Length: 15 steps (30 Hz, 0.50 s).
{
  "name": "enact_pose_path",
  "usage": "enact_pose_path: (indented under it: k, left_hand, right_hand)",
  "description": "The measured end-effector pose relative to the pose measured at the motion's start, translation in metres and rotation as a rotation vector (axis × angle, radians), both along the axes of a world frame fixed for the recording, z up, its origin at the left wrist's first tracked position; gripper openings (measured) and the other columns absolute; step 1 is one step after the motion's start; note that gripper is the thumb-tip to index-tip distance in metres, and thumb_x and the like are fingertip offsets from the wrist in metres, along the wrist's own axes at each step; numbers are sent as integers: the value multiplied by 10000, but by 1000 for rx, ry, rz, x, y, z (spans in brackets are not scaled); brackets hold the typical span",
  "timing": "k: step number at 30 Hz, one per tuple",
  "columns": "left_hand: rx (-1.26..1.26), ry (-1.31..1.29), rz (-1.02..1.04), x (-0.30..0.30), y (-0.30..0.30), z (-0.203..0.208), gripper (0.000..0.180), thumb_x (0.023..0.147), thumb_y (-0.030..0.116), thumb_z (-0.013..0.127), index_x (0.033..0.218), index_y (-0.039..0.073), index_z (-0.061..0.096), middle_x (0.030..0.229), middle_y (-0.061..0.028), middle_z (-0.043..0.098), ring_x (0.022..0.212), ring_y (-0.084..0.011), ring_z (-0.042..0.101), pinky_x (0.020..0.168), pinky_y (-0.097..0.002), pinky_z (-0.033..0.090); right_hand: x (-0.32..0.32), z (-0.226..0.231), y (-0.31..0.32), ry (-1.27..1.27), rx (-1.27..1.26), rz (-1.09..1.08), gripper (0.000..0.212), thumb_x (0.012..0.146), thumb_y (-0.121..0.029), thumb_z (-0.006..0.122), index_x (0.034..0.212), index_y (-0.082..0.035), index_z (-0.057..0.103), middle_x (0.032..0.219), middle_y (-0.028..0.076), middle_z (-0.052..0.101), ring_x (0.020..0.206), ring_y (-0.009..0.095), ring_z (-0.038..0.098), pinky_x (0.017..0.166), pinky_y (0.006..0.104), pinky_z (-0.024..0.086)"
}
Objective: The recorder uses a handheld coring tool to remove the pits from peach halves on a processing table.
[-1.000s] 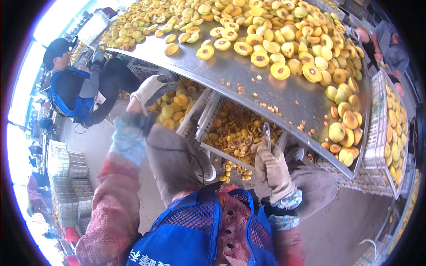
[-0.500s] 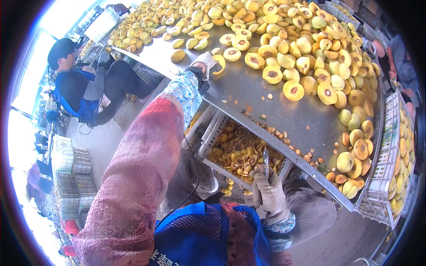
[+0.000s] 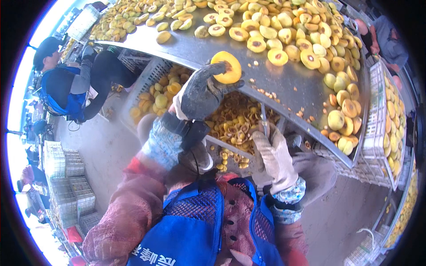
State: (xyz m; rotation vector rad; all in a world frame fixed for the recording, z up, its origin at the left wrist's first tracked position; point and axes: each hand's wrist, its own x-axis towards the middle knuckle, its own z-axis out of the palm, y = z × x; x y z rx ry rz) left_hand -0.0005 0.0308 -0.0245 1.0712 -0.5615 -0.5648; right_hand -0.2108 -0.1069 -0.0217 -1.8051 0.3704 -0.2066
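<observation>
My left hand, in a grey-and-white glove, is closed around a yellow peach half just over the near edge of the metal table. A dark red-brown hollow shows on its cut face. My right hand, in a pale glove, grips a slim metal hand tool that points up and away from me; its exact kind I cannot make out. Both hands are apart, with a crate of peach scraps below and between them. Many peach halves are heaped across the table, several cut side up.
A white crate of peach pieces stands under the table's left part. At the right, another white crate of peach halves stands against the table. Stacked crates line the left floor. A co-worker sits at the left; another person is at the far right.
My left hand has come back from the tabletop toward me, now with a peach half in it. My right hand has risen slightly, still holding the tool. The view has shifted a little.
</observation>
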Motion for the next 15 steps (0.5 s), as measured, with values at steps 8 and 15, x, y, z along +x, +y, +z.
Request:
enact_pose_path:
  k: [8, 15]
  left_hand:
    - [469, -794, 196, -73, 9, 16, 506, 826, 56, 710, 1272, -20, 482, 1191, -142, 610, 1107, -228, 599, 939, -337, 493]
    - [-107, 399, -146, -51, 4, -47, 577, 825, -26, 684, 1341, -10, 426, 1254, -138, 552, 1170, -232, 544, 1028, -360, 437]
  right_hand:
    - [-2, 10, 5, -13, -338, -3, 324, 961, -254, 585, 1157, 1, 551, 915, 132, 652, 767, 219, 613, 698, 330, 478]
    - [6, 44, 15, 226, -410, 66, 348, 952, -285, 580, 1138, 7, 551, 951, 235, 653, 948, 408, 626, 778, 418, 475]
